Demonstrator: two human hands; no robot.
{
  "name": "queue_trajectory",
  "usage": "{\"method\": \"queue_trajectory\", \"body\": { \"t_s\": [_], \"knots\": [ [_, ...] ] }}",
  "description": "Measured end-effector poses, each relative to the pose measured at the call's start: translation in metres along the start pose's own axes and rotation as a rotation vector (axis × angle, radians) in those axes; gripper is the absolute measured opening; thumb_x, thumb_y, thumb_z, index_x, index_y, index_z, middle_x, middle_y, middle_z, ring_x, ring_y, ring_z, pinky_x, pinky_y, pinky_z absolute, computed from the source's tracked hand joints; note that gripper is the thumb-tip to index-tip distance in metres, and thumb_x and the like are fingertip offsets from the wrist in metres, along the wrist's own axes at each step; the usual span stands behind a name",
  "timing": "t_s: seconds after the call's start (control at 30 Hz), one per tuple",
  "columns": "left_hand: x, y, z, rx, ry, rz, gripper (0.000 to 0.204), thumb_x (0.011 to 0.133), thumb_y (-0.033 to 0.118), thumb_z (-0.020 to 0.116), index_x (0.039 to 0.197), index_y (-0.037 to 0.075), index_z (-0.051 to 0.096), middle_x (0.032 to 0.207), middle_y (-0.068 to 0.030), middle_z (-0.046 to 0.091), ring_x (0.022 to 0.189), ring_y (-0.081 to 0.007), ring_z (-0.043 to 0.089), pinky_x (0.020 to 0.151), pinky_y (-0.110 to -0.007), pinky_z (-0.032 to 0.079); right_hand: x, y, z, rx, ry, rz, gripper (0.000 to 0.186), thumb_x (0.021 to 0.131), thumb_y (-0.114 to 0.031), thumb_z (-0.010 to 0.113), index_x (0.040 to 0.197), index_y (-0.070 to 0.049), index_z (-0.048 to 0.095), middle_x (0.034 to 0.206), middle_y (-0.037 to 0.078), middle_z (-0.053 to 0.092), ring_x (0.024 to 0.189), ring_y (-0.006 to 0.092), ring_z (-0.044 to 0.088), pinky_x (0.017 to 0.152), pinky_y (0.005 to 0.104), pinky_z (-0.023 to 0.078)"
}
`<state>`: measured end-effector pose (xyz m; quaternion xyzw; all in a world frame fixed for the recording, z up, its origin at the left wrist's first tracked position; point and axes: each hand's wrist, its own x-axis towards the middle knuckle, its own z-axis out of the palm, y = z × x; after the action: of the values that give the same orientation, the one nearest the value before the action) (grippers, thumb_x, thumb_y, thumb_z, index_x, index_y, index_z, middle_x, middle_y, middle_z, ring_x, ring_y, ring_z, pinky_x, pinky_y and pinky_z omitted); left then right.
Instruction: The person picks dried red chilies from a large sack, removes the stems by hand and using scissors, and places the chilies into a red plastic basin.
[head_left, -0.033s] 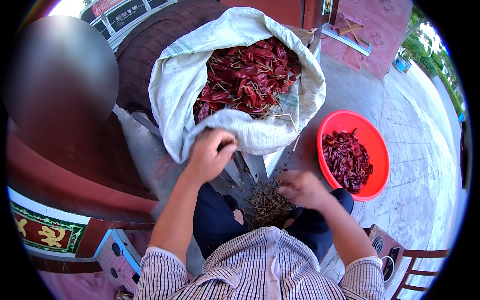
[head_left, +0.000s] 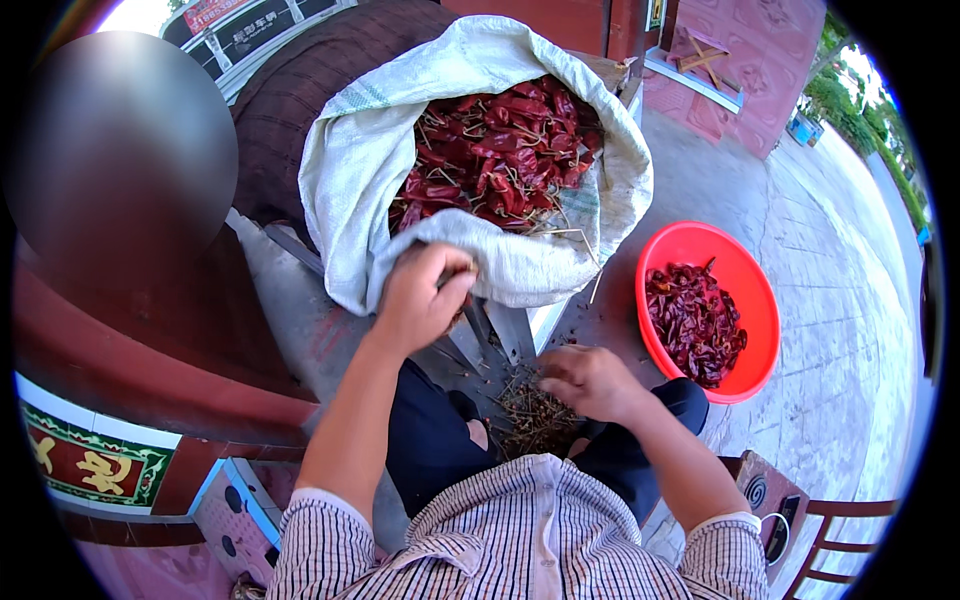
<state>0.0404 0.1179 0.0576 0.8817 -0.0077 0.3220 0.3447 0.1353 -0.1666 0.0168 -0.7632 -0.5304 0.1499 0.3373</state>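
Observation:
My left hand (head_left: 422, 302) is closed at the near edge of a white woven sack (head_left: 345, 190), thumb and forefinger pinched together. A bit of dark red shows under its palm, seemingly dried chili pepper. Inside the sack lies a heap of dried red chili peppers (head_left: 505, 150), many with pale stems. My right hand (head_left: 588, 382) hovers over a pile of stems (head_left: 535, 415) between my feet. Its fingers are curled, and whatever they hold is hidden. To its right stands a red plastic basin (head_left: 757, 300) partly filled with darker red chili peppers (head_left: 695, 325).
Dark, bulky cloth-covered goods (head_left: 280, 130) sit behind the sack on the left. A low wooden stool or box (head_left: 775, 500) stands at my right, near brown railings (head_left: 840, 545). Concrete paving (head_left: 820, 260) stretches off to the right.
My right hand has shifted slightly left over the stem pile. My left hand has risen a little, and the sack's near edge has moved up with it.

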Motion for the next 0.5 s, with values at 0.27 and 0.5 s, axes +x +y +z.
{"method": "queue_trajectory", "body": {
  "t_s": [0.27, 0.5],
  "knots": [
    [0.086, -0.041, -0.003, 0.054, 0.141, 0.039, 0.017, 0.090, 0.016, 0.069, 0.097, 0.002, 0.065, 0.093, -0.0160, 0.074, 0.088, -0.0365, 0.071, 0.080, -0.044, 0.055, 0.091, -0.027, 0.012, -0.077, 0.067, -0.158, 0.026, 0.093, -0.019, 0.064, 0.113, -0.004, 0.068, 0.102, 0.022, 0.069, 0.093, 0.0409, 0.068, 0.082, 0.0491, 0.054],
    [0.085, -0.050, -0.004, 0.067, 0.116, 0.034, 0.016, 0.088, 0.017, 0.070, 0.096, 0.003, 0.067, 0.093, -0.0154, 0.074, 0.090, -0.0357, 0.070, 0.082, -0.043, 0.055, 0.149, -0.005, -0.003, -0.447, 0.318, -0.083, 0.022, 0.091, -0.021, 0.066, 0.108, -0.007, 0.069, 0.102, 0.017, 0.070, 0.098, 0.0373, 0.068, 0.087, 0.0464, 0.054]
  ]
}}
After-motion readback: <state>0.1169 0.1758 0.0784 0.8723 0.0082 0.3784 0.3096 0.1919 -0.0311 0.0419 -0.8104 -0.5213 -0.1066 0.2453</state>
